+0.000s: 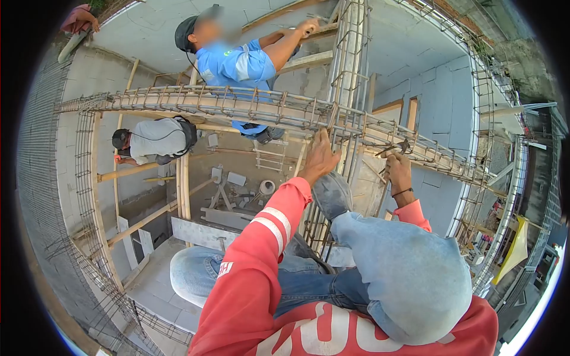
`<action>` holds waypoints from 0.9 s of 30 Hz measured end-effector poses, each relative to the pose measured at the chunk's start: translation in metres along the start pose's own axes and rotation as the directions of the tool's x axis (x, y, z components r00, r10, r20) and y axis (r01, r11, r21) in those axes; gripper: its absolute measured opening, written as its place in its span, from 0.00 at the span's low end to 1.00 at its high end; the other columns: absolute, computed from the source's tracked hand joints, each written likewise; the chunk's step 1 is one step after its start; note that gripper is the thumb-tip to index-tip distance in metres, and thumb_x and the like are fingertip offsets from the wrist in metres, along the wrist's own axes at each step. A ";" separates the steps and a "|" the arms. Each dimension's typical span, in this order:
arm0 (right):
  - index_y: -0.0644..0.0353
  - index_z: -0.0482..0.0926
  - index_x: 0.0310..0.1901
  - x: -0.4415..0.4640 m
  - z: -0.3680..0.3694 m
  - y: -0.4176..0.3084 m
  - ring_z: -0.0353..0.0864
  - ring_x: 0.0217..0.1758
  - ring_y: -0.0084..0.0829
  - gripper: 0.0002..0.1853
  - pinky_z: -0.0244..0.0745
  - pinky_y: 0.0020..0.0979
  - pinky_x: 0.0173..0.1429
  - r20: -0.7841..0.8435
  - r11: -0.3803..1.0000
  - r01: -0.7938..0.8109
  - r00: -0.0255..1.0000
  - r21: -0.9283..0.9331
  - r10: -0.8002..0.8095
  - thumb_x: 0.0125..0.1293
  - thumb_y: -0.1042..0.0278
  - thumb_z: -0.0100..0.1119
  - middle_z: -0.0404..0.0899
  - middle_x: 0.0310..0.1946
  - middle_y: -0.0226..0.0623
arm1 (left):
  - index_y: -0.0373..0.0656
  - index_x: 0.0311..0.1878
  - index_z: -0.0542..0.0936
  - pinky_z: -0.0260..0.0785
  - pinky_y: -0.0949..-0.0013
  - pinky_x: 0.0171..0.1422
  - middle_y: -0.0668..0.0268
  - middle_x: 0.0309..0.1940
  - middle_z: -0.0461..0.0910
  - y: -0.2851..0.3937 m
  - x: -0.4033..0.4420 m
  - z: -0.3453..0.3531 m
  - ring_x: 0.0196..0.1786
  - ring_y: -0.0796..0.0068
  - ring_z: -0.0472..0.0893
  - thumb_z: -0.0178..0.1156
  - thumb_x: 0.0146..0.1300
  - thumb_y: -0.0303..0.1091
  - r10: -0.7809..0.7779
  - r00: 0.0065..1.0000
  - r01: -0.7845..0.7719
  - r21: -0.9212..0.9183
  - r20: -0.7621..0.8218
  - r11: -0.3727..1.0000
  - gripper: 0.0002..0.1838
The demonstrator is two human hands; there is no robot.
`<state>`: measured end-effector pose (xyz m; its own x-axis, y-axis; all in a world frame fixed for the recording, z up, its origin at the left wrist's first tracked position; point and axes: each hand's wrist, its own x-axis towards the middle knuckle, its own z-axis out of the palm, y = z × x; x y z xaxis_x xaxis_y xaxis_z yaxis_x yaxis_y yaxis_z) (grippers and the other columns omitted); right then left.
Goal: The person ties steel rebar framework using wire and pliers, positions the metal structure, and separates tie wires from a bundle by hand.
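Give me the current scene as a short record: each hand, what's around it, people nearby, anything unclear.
Left hand: at the crossing of the rebar cages; exact hold unclear
Right hand: closed around a dark hand tool, over the long rebar cage
Left hand position: left of the right hand
Second cage: meets the long one near the left hand
Co-workers: person in blue shirt beyond the long cage; person in grey shirt bent over, to the left
Unclear: tool type

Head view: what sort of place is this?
Probably a building under construction: a rebar cage crosses the view, wooden posts stand lower down, and a pale block wall shows its joints.
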<state>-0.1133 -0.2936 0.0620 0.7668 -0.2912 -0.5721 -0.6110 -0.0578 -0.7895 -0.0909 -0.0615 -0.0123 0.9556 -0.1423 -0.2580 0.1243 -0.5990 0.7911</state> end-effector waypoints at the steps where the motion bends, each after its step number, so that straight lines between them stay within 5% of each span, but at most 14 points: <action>1: 0.66 0.83 0.35 0.001 0.005 0.002 0.55 0.14 0.12 0.15 0.51 0.21 0.18 0.005 1.000 -0.007 1.000 -0.006 0.007 0.73 0.64 0.52 0.59 0.14 0.17 | 0.22 0.71 0.55 0.62 0.47 0.71 0.33 0.68 0.62 0.002 -0.004 0.002 0.67 0.34 0.68 0.63 0.57 0.36 -0.010 1.000 0.010 -0.003 0.001 1.000 0.44; 4: 0.65 0.81 0.37 0.007 0.034 -0.001 0.53 0.16 0.10 0.14 0.50 0.20 0.18 0.023 0.999 0.027 0.999 0.022 -0.027 0.74 0.65 0.50 0.58 0.17 0.14 | 0.22 0.74 0.49 0.59 0.51 0.74 0.33 0.72 0.56 -0.001 0.000 -0.001 0.73 0.37 0.63 0.61 0.58 0.43 -0.111 0.989 0.105 0.062 0.096 0.993 0.49; 7: 0.66 0.81 0.37 0.009 0.059 -0.013 0.54 0.16 0.11 0.15 0.51 0.20 0.18 0.074 0.982 0.124 0.991 -0.141 -0.114 0.75 0.64 0.51 0.58 0.17 0.14 | 0.25 0.73 0.55 0.62 0.46 0.70 0.34 0.69 0.64 -0.011 0.014 -0.019 0.69 0.35 0.67 0.60 0.59 0.45 -0.035 0.990 0.043 -0.054 0.135 0.998 0.46; 9: 0.65 0.85 0.37 0.015 0.067 -0.022 0.67 0.20 0.24 0.16 0.62 0.31 0.28 0.044 0.899 0.277 0.959 -0.338 -0.279 0.73 0.62 0.52 0.69 0.17 0.30 | 0.28 0.68 0.68 0.72 0.50 0.59 0.43 0.58 0.78 0.004 0.032 -0.054 0.59 0.45 0.80 0.61 0.63 0.44 -0.121 0.898 0.064 0.147 0.423 0.987 0.36; 10: 0.65 0.86 0.37 0.016 0.071 -0.025 0.74 0.22 0.30 0.17 0.68 0.37 0.33 0.038 0.837 0.336 0.934 -0.432 -0.356 0.72 0.61 0.52 0.74 0.17 0.38 | 0.28 0.68 0.68 0.72 0.50 0.59 0.43 0.58 0.78 0.013 0.033 -0.069 0.59 0.45 0.80 0.61 0.63 0.44 -0.119 0.899 0.061 0.147 0.422 0.987 0.36; 11: 0.66 0.85 0.37 0.015 0.076 -0.029 0.77 0.27 0.35 0.17 0.70 0.39 0.39 0.014 0.846 0.347 0.927 -0.405 -0.374 0.71 0.61 0.53 0.77 0.20 0.43 | 0.31 0.63 0.74 0.75 0.58 0.53 0.51 0.50 0.82 0.024 0.032 -0.084 0.52 0.56 0.82 0.63 0.65 0.43 -0.101 0.897 0.218 -0.233 0.430 0.948 0.30; 13: 0.66 0.85 0.37 0.004 0.084 -0.046 0.77 0.27 0.36 0.17 0.70 0.39 0.39 0.036 0.809 0.407 0.900 -0.423 -0.434 0.71 0.61 0.53 0.78 0.21 0.45 | 0.36 0.55 0.82 0.74 0.79 0.40 0.67 0.37 0.83 0.033 0.037 -0.096 0.37 0.83 0.80 0.64 0.69 0.38 -0.045 0.895 0.399 -0.752 0.443 0.526 0.18; 18: 0.66 0.85 0.38 -0.006 0.083 -0.047 0.76 0.26 0.36 0.16 0.70 0.40 0.38 0.130 0.696 0.549 0.819 -0.462 -0.559 0.70 0.61 0.54 0.79 0.23 0.48 | 0.31 0.48 0.83 0.75 0.76 0.38 0.66 0.32 0.83 0.026 0.047 -0.084 0.33 0.80 0.81 0.62 0.71 0.34 -0.143 0.943 0.330 -0.904 0.301 0.273 0.13; 21: 0.65 0.86 0.39 -0.004 0.073 -0.041 0.76 0.25 0.34 0.15 0.70 0.37 0.35 0.235 0.822 0.273 0.956 -0.500 -0.174 0.69 0.61 0.57 0.79 0.22 0.46 | 0.33 0.46 0.84 0.79 0.76 0.43 0.63 0.37 0.85 0.010 0.044 -0.065 0.35 0.78 0.83 0.63 0.70 0.33 -0.141 0.941 0.339 -0.858 0.308 0.386 0.11; 27: 0.63 0.87 0.40 -0.001 0.063 -0.019 0.84 0.31 0.33 0.12 0.75 0.35 0.39 0.359 0.739 0.533 0.840 -0.412 -0.406 0.65 0.64 0.61 0.83 0.27 0.47 | 0.32 0.46 0.83 0.82 0.76 0.49 0.61 0.42 0.85 -0.013 0.016 -0.024 0.42 0.75 0.85 0.64 0.69 0.32 -0.236 0.864 0.491 -0.847 0.444 0.204 0.11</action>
<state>-0.0904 -0.2319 0.0638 0.9633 0.1214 -0.2396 -0.1237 -0.5912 -0.7970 -0.0709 -0.0372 -0.0131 0.6778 -0.3320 -0.6560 0.7209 0.4751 0.5045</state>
